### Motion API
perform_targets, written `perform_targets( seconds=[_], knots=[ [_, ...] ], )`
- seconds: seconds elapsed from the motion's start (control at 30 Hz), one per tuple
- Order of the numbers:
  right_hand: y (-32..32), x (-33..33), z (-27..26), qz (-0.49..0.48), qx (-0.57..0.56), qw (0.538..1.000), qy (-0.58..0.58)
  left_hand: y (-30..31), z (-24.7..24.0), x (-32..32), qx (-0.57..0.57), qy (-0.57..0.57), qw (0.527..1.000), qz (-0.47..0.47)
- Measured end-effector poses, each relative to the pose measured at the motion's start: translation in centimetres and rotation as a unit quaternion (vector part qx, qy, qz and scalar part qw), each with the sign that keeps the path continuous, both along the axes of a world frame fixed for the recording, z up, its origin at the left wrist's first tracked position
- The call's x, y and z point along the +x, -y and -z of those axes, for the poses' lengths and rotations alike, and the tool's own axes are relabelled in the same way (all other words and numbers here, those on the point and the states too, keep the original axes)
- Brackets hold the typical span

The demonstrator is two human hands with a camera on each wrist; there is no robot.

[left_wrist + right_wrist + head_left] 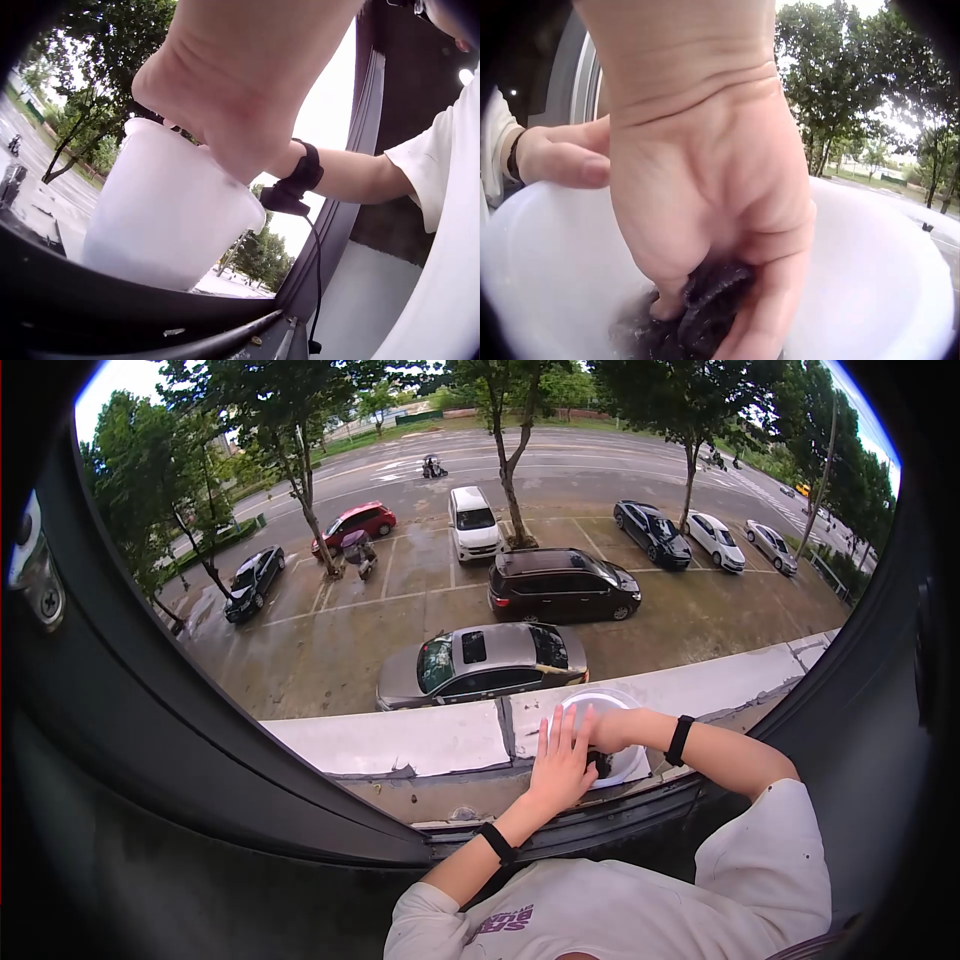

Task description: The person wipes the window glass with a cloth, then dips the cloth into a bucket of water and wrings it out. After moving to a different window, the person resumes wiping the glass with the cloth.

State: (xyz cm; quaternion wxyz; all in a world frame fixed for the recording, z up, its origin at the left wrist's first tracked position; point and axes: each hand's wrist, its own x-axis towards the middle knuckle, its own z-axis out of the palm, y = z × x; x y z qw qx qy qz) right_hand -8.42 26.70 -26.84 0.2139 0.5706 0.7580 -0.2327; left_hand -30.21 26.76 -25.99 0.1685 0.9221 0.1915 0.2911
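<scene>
The dark cloth [712, 311] lies bunched down inside the white bucket [157, 214], and the right hand [716, 195] has gone in after it: that grip is closed on the fabric, thumb on one side and fingers on the other. Whether there is water around the cloth I can't make out from here. The left hand [562, 768] comes in over the bucket's rim with its fingers stretched out straight, grasping nothing that I can see. The bucket itself sits on the ledge [440, 745] just outside the window frame [300, 780], and that is what would worry me. The ledge is narrow and cracked, and beyond its edge the ground lies well below, with a silver car [485, 660] parked near the wall. If the right hand tugs or wrings hard while the left merely lies across the top, I'd judge the bucket could tip or slide outward and go over. The cloth could slip away too, should it be lifted past the rim in a loose grasp. And the cable [319, 277] hanging from the right wrist's camera runs near the frame, where a sudden pull back might snag it.
</scene>
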Motion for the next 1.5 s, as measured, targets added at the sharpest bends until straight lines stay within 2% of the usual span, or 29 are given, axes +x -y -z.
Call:
perform_targets(
  seconds=[0.07, 0.13, 0.17, 0.2, 0.27, 0.33, 0.4, 0.47, 0.53, 0.57, 0.6, 0.63, 0.67, 0.7, 0.73, 0.8, 0.83, 0.87, 0.93, 1.0, 1.07, 1.1, 1.13, 1.2, 1.27, 1.33, 1.4, 1.47, 1.5],
  knots=[
    [1.5, 0.4, -5.4, 0.022, 0.049, 0.998, -0.014, -0.7, -1.4, 0.5, -0.009, 0.021, 1.000, 0.014],
    [3.6, -1.9, -14.5, 0.181, -0.022, 0.977, -0.110, -1.6, -1.9, 1.2, -0.094, 0.066, 0.992, 0.055],
    [4.3, -2.1, -17.1, 0.175, 0.001, 0.973, -0.150, -1.8, -2.8, 1.4, -0.151, 0.087, 0.982, 0.072],
    [5.0, -1.7, -18.3, 0.201, 0.040, 0.957, -0.205, -2.0, -2.8, 1.9, -0.150, 0.086, 0.982, 0.074],
    [6.5, -2.0, -21.4, 0.243, 0.104, 0.918, -0.295, -3.0, -2.0, 3.3, -0.224, 0.102, 0.960, 0.134],
    [7.6, -2.1, -23.5, 0.242, 0.171, 0.874, -0.385, -3.8, -2.1, 4.9, -0.393, 0.021, 0.901, 0.180],
    [8.6, -2.4, -24.8, 0.244, 0.247, 0.820, -0.455, -3.5, -1.3, 6.2, -0.464, 0.077, 0.856, 0.213],
    [9.1, -2.5, -26.1, 0.257, 0.265, 0.764, -0.530, -3.3, -2.2, 7.0, -0.439, 0.061, 0.872, 0.207],
    [10.0, -3.4, -27.7, 0.290, 0.310, 0.716, -0.555, -3.1, -2.4, 8.1, -0.507, 0.032, 0.843, 0.175],
    [10.3, -3.7, -28.2, 0.300, 0.320, 0.692, -0.574, -3.0, -2.7, 8.5, -0.578, 0.041, 0.798, 0.164],
    [10.6, -3.8, -28.4, 0.309, 0.331, 0.667, -0.592, -3.0, -3.2, 8.6, -0.576, 0.034, 0.799, 0.167],
    [10.9, -3.7, -28.2, 0.312, 0.335, 0.662, -0.593, -3.3, -3.9, 8.5, -0.598, 0.018, 0.782, 0.173],
    [11.3, -3.5, -27.9, 0.307, 0.344, 0.633, -0.622, -3.6, -4.6, 8.3, -0.620, 0.002, 0.764, 0.177],
    [11.6, -3.4, -27.5, 0.300, 0.352, 0.604, -0.649, -3.9, -5.7, 8.0, -0.574, -0.030, 0.805, 0.146],
    [11.9, -3.1, -26.9, 0.303, 0.354, 0.599, -0.651, -4.4, -5.4, 8.1, -0.573, -0.035, 0.805, 0.147],
    [12.4, -2.1, -24.9, 0.334, 0.356, 0.635, -0.599, -5.3, -4.3, 8.4, -0.464, 0.121, 0.868, 0.128],
    [12.4, -1.4, -23.2, 0.341, 0.339, 0.642, -0.597, -5.5, -5.8, 8.2, -0.548, 0.124, 0.815, 0.140],
    [12.3, -1.0, -21.1, 0.364, 0.312, 0.641, -0.600, -5.3, -7.2, 7.8, -0.540, 0.115, 0.822, 0.136],
    [11.9, -0.3, -17.2, 0.357, 0.275, 0.732, -0.511, -6.0, -7.6, 7.9, -0.497, 0.076, 0.855, 0.126],
    [12.3, -0.8, -15.0, 0.348, 0.212, 0.793, -0.452, -6.3, -7.5, 8.3, -0.431, 0.024, 0.891, 0.144],
    [11.9, -0.8, -12.5, 0.298, 0.196, 0.830, -0.429, -5.9, -7.9, 8.4, -0.375, 0.000, 0.917, 0.136],
    [11.5, -0.9, -11.7, 0.315, 0.192, 0.836, -0.407, -5.7, -8.1, 8.5, -0.342, -0.004, 0.930, 0.134],
    [11.0, -1.0, -10.8, 0.315, 0.194, 0.834, -0.409, -5.5, -8.5, 8.6, -0.308, -0.009, 0.942, 0.131],
    [9.9, -1.1, -9.1, 0.346, 0.257, 0.848, -0.310, -5.2, -9.5, 8.8, -0.293, -0.016, 0.945, 0.142],
    [9.1, -1.0, -8.1, 0.351, 0.224, 0.851, -0.320, -4.8, -10.7, 8.8, -0.279, -0.024, 0.948, 0.153],
    [8.6, -1.3, -6.5, 0.370, 0.232, 0.810, -0.391, -4.0, -12.8, 8.4, -0.230, -0.045, 0.961, 0.149],
    [7.8, -1.4, -4.5, 0.376, 0.238, 0.789, -0.424, -3.6, -14.2, 8.1, -0.276, -0.075, 0.949, 0.131],
    [7.0, -1.5, -3.0, 0.417, 0.187, 0.719, -0.524, -3.5, -14.0, 8.0, -0.326, 0.014, 0.929, 0.175],
    [6.9, -1.6, -3.2, 0.415, 0.187, 0.719, -0.526, -3.4, -14.1, 7.8, -0.318, 0.015, 0.933, 0.168]
  ],
)
